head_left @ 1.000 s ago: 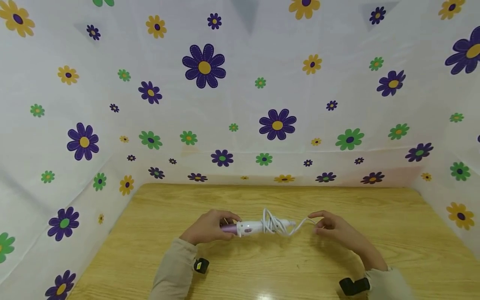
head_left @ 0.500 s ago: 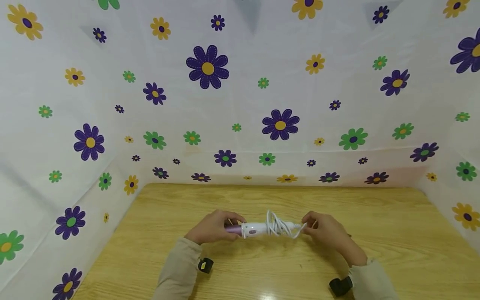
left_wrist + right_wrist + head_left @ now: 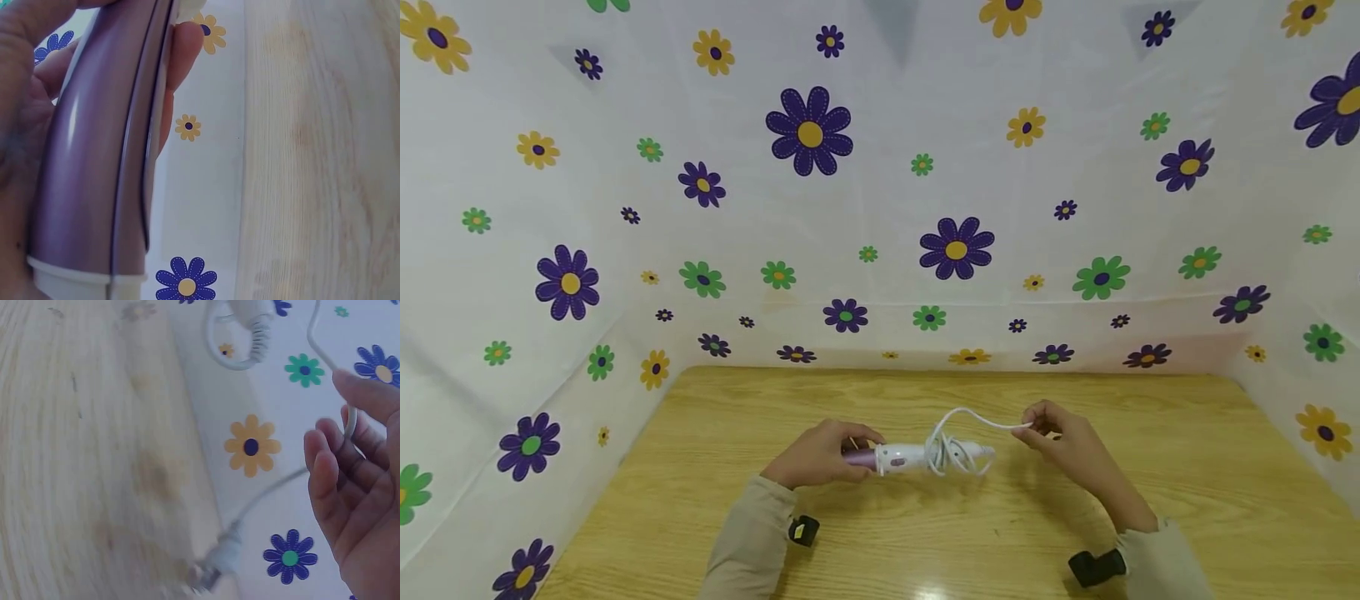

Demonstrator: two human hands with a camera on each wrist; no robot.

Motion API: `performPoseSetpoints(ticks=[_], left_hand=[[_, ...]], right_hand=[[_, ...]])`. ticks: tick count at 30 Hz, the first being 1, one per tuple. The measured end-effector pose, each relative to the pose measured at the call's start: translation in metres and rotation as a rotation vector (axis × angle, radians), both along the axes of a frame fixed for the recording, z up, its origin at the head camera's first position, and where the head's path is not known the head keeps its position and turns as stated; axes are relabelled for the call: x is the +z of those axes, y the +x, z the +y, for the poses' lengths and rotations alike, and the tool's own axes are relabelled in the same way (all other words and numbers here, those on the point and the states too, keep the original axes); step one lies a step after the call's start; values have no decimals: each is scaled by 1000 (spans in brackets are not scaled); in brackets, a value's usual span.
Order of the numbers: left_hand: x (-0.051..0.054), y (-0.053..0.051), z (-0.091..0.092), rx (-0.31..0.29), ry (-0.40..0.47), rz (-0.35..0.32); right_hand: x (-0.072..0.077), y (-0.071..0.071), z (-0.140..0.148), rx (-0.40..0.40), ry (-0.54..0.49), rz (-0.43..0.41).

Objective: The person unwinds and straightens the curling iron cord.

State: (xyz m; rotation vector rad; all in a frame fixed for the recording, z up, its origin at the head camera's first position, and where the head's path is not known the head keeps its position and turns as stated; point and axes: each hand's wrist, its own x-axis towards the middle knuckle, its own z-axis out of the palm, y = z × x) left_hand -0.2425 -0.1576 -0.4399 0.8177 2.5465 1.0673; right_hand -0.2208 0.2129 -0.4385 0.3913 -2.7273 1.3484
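Observation:
A curling iron with a white handle and a purple barrel is held level over the wooden table. My left hand grips the purple part, thumb on the near side. White cord is wound in several loose turns round the handle. To the right, my right hand pinches a free stretch of that cord between thumb and fingers. In the right wrist view the cord runs on past the fingers and ends in a blurred plug hanging below.
The wooden table has a white, flower-printed cloth standing behind it and along both sides. Black wrist devices, such as the right one, sit by both sleeves.
My right hand moved left to the handle's end with the cord, then back right and up. The free cord now arcs from the top of the coils. The left hand keeps its grip.

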Motion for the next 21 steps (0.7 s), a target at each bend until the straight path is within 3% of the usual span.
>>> performPoseSetpoints(ticks=[5,9,14,21], left_hand=[[-1,-1,-5,4,25,-17],[-2,-1,-7,6,48,-42],[-1,-1,-8,4,65,-55],[-2,-3,-10,15,78,-54]], right_hand=[[3,11,16,119,-72,-53],[2,16,32,141,-28,-32],[-4,18,52,78,70,-22],[-18,14,63,5,132,-118]])
